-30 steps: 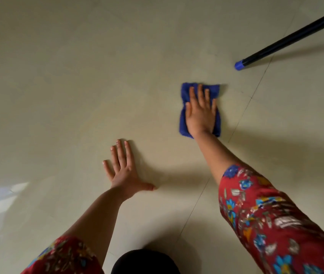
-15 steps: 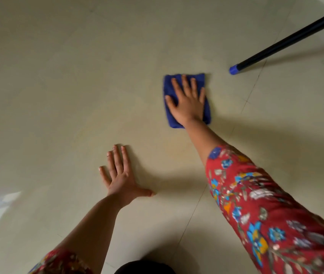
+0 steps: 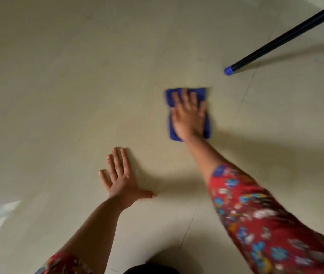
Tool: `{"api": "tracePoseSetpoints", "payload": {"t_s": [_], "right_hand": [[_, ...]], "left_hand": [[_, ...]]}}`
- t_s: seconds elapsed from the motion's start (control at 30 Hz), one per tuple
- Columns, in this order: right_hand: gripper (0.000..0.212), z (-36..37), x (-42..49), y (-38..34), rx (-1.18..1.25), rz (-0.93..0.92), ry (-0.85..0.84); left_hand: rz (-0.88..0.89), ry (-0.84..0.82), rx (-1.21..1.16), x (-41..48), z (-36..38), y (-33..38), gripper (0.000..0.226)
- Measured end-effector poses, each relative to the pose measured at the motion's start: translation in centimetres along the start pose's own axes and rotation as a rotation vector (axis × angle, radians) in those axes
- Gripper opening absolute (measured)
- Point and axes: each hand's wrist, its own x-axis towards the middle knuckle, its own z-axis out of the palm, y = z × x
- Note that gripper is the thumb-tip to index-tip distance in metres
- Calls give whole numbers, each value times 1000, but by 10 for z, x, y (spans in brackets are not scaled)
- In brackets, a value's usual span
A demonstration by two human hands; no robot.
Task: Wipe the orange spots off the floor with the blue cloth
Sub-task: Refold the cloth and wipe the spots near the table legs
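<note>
Right fingers [image 3: 185, 96] straight, slightly spread, pressed flat on blue cloth [image 3: 169, 98]; nothing curled or pinched. Right hand [image 3: 188, 117] motion-blurred, palm down, covers cloth's middle. Cloth folded to a rectangle, flat on beige tiled floor [image 3: 58, 99], edges showing round the hand. Left fingers [image 3: 117, 162] straight, spread, thumb out toward 3 o'clock. Left hand [image 3: 122, 181] flat on floor, holds nothing, at 7 o'clock from cloth, apart. Red floral sleeve [image 3: 260, 218] on right forearm. Dark pole [image 3: 287, 34], blue cap [image 3: 228, 70] at 1 o'clock from cloth, near, not touching, shaft running toward 2 o'clock.
</note>
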Motion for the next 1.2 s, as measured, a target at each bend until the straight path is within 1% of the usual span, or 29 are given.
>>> {"api": "tracePoseSetpoints", "payload": {"t_s": [0.03, 0.1, 0.13, 0.17, 0.2, 0.23, 0.27, 0.33, 0.37, 0.4, 0.43, 0.47, 0.5, 0.57, 0.6, 0.63, 0.67, 0.7, 0.77, 0.8, 0.83, 0.87, 0.9, 0.97, 1.0, 1.03, 1.07, 1.1, 1.2], "right_hand": [[54, 6, -4, -30, -7, -120, -10], [52, 18, -49, -68, 7, -364, -16], [51, 22, -84, -66, 13, -461, -25], [50, 24, -120, -48, 10, -494, -38], [50, 24, -147, -18, 1, -459, -32], [50, 21, -163, 19, -26, -381, -14], [51, 17, -167, 58, -71, -260, 11], [53, 8, -145, 117, -100, 92, 48], [55, 2, -121, 130, -73, 254, 60], [59, -1, -92, 129, -18, 370, 72], [62, -4, -65, 116, 30, 408, 71], [64, -7, -46, 95, 44, 377, 47], [63, -5, -37, 70, 22, 282, 12], [57, 7, -54, 29, -25, -38, -25], [54, 12, -78, 21, -51, -196, -34], [52, 14, -98, 26, -61, -294, -28], [52, 13, -108, 37, -50, -300, -30], [52, 12, -105, 49, -40, -232, -20], [55, 7, -73, 56, -18, 44, 9], [56, 5, -49, 46, -4, 154, 37], [56, 4, -27, 27, 27, 207, 36], [56, 5, -14, 3, 50, 190, 15], [55, 10, -9, -25, 53, 97, -8], [54, 22, -26, -72, 32, -162, -16], [53, 25, -42, -84, 56, -260, -17], [53, 30, -57, -80, 61, -333, -11], [52, 30, -72, -75, 63, -353, -4], [52, 28, -81, -64, 64, -336, 5], [53, 24, -75, -51, 43, -171, -2]], "left_hand": [[-7, -4, 1, 0, 0, 0, 162], [-12, 3, 5, 0, -1, 2, 161], [-13, 4, 8, -1, -2, 2, 160], [-11, 4, 2, -2, -2, 2, 161], [-8, 8, -2, -2, -2, 0, 161], [-5, 6, -11, -2, -1, 1, 161], [0, 3, -15, -2, -1, 1, 162], [10, 3, -11, -2, -1, 0, 162], [11, 8, -8, -3, -1, 0, 162], [11, 11, -9, -3, -1, 0, 162], [9, 8, -12, -3, -2, 0, 162], [9, 7, -16, -3, -1, 1, 162], [11, 11, -16, -3, -1, 1, 161], [8, 4, -20, -3, -1, 0, 161], [7, 4, -21, -3, -1, 0, 161], [13, 14, -14, -1, -1, -1, 161], [15, 20, -4, -1, 0, -2, 161], [13, 18, -6, 0, 0, -1, 161], [16, 14, -10, 1, 1, -2, 161], [12, 19, -5, -1, 2, -3, 161], [13, 20, -3, -1, 1, -3, 161], [14, 14, -6, -1, 1, -3, 162], [8, 21, -9, -1, 3, -5, 162], [2, 33, 14, 1, 2, -2, 161], [8, 13, 8, 1, -3, -1, 161], [23, -8, 3, 1, -4, 0, 160], [37, -6, 5, -4, -8, -6, 158], [24, 12, 4, -9, -9, -15, 157], [-149, 59, -88, -33, -12, -60, 159]]}}
